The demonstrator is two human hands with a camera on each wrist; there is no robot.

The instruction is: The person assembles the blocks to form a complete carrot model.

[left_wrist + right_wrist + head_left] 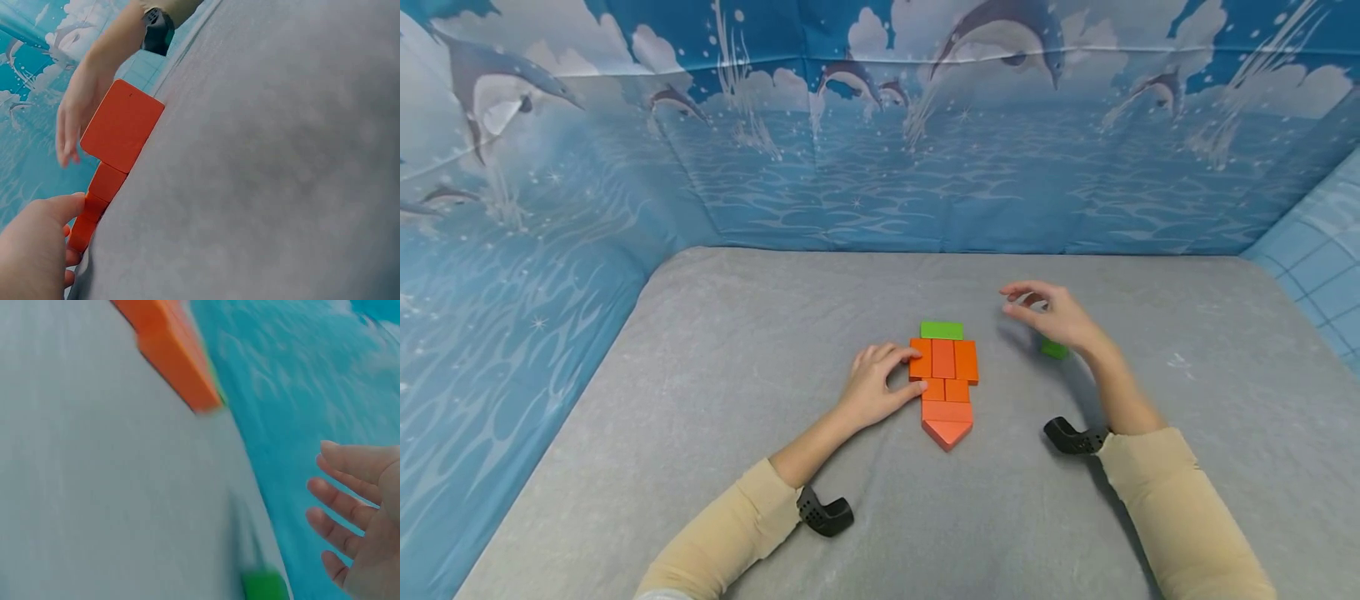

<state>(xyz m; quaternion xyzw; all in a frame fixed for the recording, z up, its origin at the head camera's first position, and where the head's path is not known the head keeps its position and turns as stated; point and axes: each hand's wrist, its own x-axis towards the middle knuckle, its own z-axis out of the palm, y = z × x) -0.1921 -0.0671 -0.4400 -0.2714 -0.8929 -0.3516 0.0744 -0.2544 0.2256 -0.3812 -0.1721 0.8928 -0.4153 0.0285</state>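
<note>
In the head view a flat figure of orange and red-orange blocks (943,360) lies on the grey cloth, with a wedge-shaped block (947,432) at its near end and a long green block (942,331) across its far end. My left hand (874,385) pinches the orange block (917,367) on the figure's left side between thumb and fingers; the left wrist view shows the thumb (70,205) against its edge. Raised over the cloth to the right, my right hand (1052,312) is empty, fingers loosely bent. A small green block (1054,348) lies below it, partly hidden by the wrist.
Grey cloth (737,350) covers the table. A blue curtain (865,183) printed with dolphins rises behind it and along the left. Black wrist-worn devices (826,512) stick out from both sleeves.
</note>
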